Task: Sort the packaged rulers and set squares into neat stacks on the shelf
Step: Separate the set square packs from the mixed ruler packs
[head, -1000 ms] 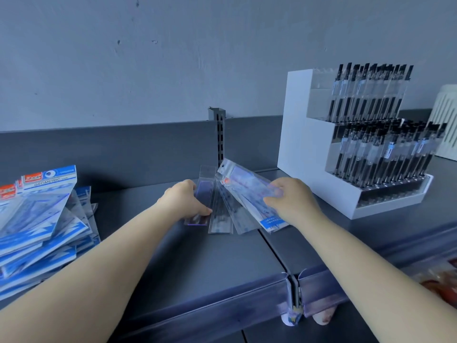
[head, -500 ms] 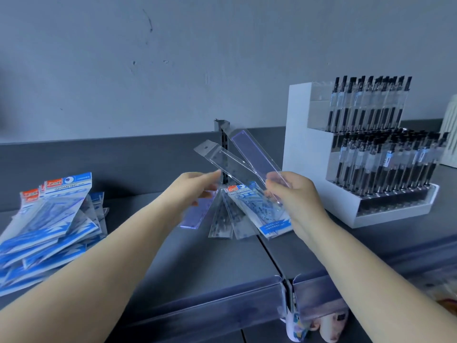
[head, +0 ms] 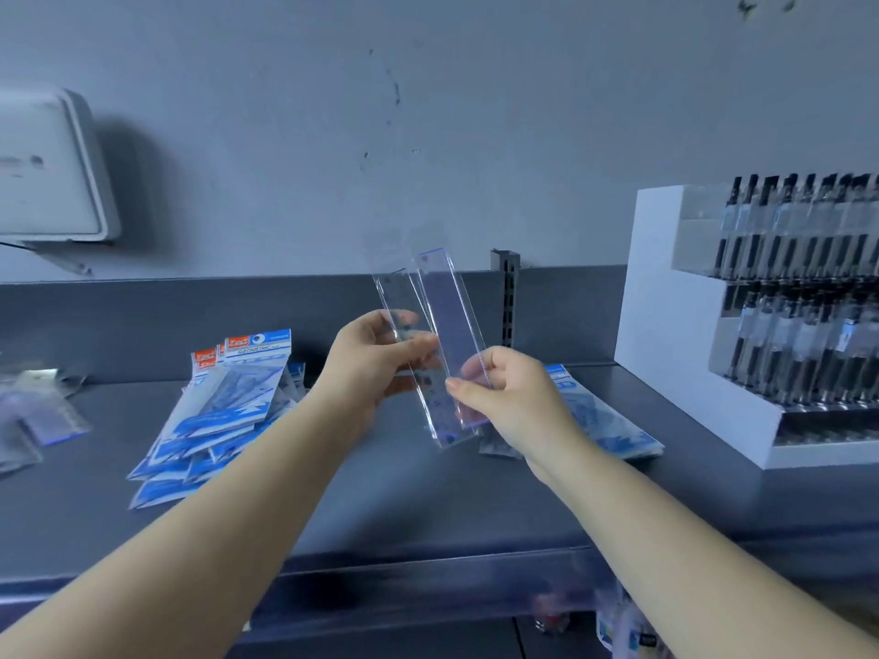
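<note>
Left hand [head: 376, 359]: is pinching a clear packaged ruler [head: 404, 335] between thumb and fingers, about midway along its length, so that the pack is rising above the grip and tilting slightly leftward.
Right hand [head: 509, 401]: is gripping a second, wider clear ruler pack [head: 452, 335] near its lower end, thumb on the near face and fingers curling behind; most of the pack is standing above the grip, its hang-tab end uppermost.
Relation of the two packs: both are being held up in the air above the shelf [head: 428, 506]; they are overlapping just between the two grips, the wider pack lying in front, and their lower ends are reaching below the right thumb.
Blue set-square packs [head: 228, 411]: are lying in a loose, fanned pile on the shelf, below and to the left of the left-hand grip, well apart from it.
Further blue pack [head: 604, 430]: is lying flat on the shelf just behind and to the right of the right-hand grip, partly hidden by the wrist.
Small clear packs [head: 43, 416]: are lying at the far left of the shelf, blurred.
Pen display [head: 761, 325]: a white stepped stand of black pens is standing on the shelf, well to the right of the right-hand grip.
Wall box [head: 52, 164]: is hanging on the wall, above and far left of both grips.
</note>
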Action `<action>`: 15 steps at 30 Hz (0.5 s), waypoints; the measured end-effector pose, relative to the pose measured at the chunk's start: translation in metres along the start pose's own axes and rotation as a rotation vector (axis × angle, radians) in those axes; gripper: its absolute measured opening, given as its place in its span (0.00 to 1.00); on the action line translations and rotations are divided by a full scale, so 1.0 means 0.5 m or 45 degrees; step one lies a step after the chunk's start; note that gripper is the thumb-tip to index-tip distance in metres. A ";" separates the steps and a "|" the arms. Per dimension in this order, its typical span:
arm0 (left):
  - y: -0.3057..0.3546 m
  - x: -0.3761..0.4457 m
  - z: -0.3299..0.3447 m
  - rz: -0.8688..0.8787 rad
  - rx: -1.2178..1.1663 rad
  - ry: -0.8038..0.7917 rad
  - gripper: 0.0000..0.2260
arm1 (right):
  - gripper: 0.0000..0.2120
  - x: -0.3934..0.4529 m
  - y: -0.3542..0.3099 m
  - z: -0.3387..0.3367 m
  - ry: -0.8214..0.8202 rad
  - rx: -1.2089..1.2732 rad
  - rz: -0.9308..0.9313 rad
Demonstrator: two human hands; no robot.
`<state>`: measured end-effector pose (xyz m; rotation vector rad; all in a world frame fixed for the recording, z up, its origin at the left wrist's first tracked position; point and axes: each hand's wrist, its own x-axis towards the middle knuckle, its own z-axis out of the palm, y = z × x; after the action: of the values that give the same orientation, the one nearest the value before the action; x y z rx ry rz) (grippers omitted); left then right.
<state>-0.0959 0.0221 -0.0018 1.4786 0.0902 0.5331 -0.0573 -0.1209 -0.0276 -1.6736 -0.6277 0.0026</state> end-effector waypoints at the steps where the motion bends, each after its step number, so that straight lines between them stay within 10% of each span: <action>1: 0.009 -0.004 -0.017 0.036 0.003 0.025 0.09 | 0.07 0.001 -0.009 0.017 -0.025 0.048 0.003; 15: 0.106 -0.088 -0.519 0.174 0.369 0.580 0.19 | 0.14 0.027 -0.174 0.454 -0.434 0.311 0.093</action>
<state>-0.2475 0.2432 0.0085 1.6268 0.4412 0.9956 -0.1587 0.0977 0.0077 -1.4675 -0.7864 0.4091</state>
